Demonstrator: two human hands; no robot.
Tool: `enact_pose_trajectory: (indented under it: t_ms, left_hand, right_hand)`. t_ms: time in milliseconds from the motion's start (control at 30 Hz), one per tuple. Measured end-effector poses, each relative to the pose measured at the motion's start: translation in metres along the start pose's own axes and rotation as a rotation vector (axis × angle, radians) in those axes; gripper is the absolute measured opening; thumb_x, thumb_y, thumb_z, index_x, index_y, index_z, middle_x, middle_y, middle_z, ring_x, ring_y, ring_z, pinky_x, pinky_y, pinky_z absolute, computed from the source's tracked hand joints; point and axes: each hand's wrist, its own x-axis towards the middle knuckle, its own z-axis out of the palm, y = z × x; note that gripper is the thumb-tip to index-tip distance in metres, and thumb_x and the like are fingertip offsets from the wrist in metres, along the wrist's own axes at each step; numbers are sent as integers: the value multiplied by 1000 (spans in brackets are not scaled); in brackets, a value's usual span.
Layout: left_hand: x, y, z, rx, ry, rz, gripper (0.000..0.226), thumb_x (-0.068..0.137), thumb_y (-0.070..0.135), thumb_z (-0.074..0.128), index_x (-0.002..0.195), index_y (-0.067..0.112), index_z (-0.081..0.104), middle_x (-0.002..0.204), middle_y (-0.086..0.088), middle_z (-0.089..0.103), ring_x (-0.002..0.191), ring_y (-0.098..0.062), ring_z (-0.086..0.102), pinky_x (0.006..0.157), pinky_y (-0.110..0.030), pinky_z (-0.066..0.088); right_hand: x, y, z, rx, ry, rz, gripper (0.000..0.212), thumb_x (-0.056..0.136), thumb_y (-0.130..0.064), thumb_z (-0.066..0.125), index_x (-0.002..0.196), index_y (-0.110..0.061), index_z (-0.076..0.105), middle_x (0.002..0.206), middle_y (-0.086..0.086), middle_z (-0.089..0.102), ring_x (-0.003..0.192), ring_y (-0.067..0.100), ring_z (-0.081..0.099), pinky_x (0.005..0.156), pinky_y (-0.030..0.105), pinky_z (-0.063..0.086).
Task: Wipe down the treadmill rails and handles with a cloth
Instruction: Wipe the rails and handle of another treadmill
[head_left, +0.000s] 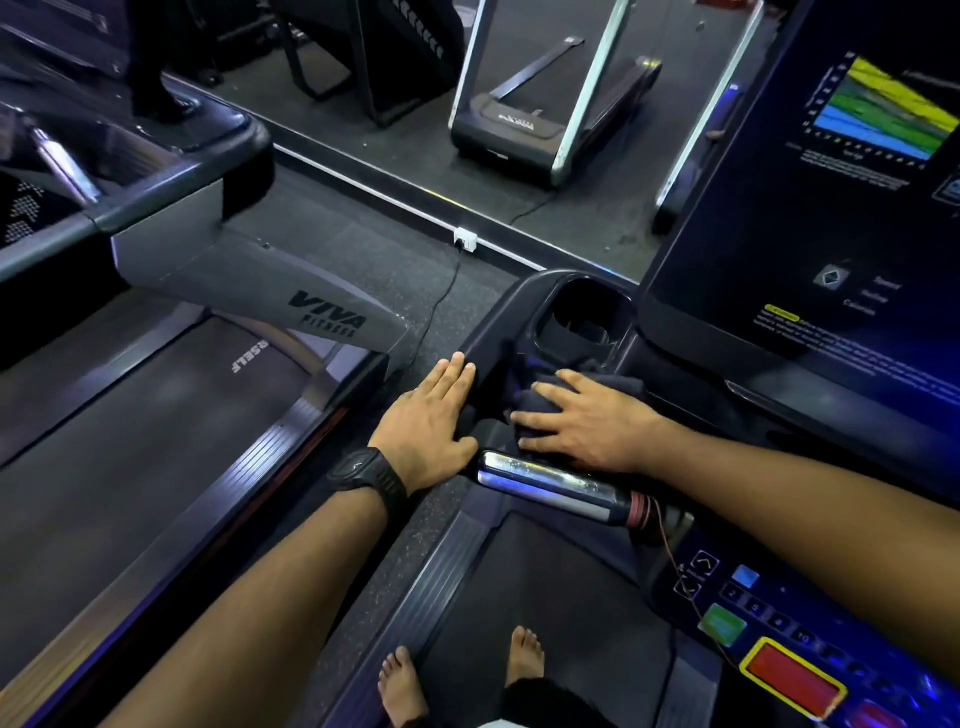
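Dark cloth, bunched on the black console tray of the treadmill, just below the cup holder and above the chrome handle. The right hand lies palm-down on top of the cloth, its fingers spread wide and pressing the fabric rather than curling round it. The left hand lies flat beside it on the outer edge of the console arm, fingers straight and close together, holding nothing; a black watch sits on that wrist. A coil of red wire wraps the right end of the handle. Lower right: control panel with a large red button. Upper right: dark display screen showing a coloured chart. Bottom: two bare feet at the edge of the belt. Left: a neighbouring grey treadmill marked VIVA FITNESS.
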Motion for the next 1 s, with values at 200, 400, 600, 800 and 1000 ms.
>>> enact_pose_trajectory:
  t_ms: [200,400,600,800,1000]
  left_hand:
    - [-3,-1,-1,-26,10,7,95,74,43,41,161,17,10,168,1,-1,154,-10,-2,122,-35,24]
    - [-4,-1,-1,-19,8,3,94,76,43,41,161,18,8,167,2,-2,153,-10,-2,122,-35,23]
    - [-4,0,-2,-6,2,4,94,75,43,39,161,17,9,168,1,-1,154,-11,-2,122,-35,24]
    - [-4,-1,-1,-6,-2,3,94,75,44,39,160,17,9,167,1,-2,154,-12,-2,122,-38,23]
    - [-4,1,-2,12,-13,7,95,76,45,38,160,16,7,167,0,-4,154,-12,-4,123,-37,21]
  right_hand:
    - [25,21,-14,-70,6,32,54,96,-45,60,148,-35,50,158,0,44,137,42,47,104,65,41]
    - [7,10,2,-45,24,-19,53,92,-43,62,144,-37,55,156,-3,46,135,40,49,105,61,41]
    - [30,13,-12,-10,57,137,51,93,-42,59,143,-32,55,146,2,53,125,41,53,92,64,47]
    - [2,7,-2,127,9,145,64,88,-56,64,148,-42,46,158,-8,40,138,33,41,105,62,34]
    - [19,13,-19,95,-6,349,73,92,-63,56,157,-41,31,168,-2,21,146,38,33,104,63,39]
